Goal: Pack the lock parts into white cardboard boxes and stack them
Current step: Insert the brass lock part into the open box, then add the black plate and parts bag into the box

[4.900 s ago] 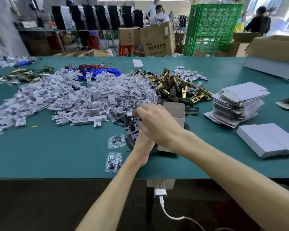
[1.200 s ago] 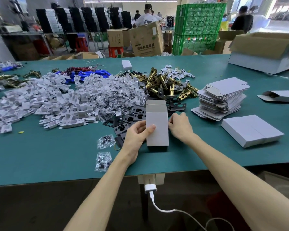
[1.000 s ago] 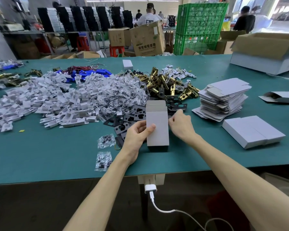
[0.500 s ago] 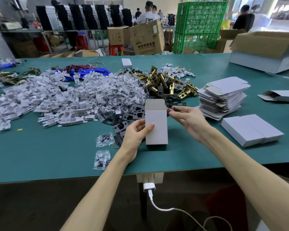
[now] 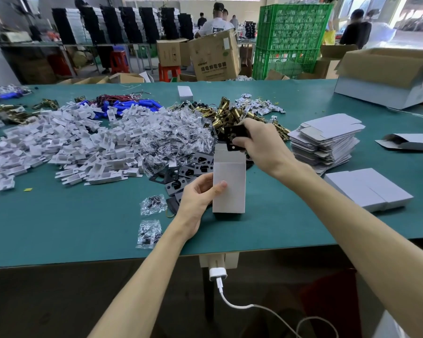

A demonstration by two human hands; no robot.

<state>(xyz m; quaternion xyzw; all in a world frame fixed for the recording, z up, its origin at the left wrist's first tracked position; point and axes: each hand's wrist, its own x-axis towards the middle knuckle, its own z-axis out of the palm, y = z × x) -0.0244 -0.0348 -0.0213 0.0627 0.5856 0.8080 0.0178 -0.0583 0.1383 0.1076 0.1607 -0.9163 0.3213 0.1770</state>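
A white cardboard box [image 5: 228, 184] stands upright on the green table [image 5: 71, 223], its top flap open. My left hand [image 5: 198, 198] grips its left side, thumb on the front face. Just above the open top, my right hand [image 5: 259, 142] holds a black metal plate [image 5: 236, 135]. More black plates [image 5: 181, 176] lie left of the box. Behind them are heaps of brass latch parts [image 5: 230, 115], bagged screws [image 5: 178, 140] and white plastic pieces [image 5: 66, 142].
A stack of flat box blanks [image 5: 325, 140] sits to the right, with closed white boxes [image 5: 366, 189] in front of it. Two screw bags [image 5: 149, 230] lie near the front edge. A large open carton [image 5: 386, 76] stands at far right. People work beyond the table.
My right hand left the box's side, reached back to the plate pile and now holds a black plate above the open box. My left hand keeps its hold on the box.
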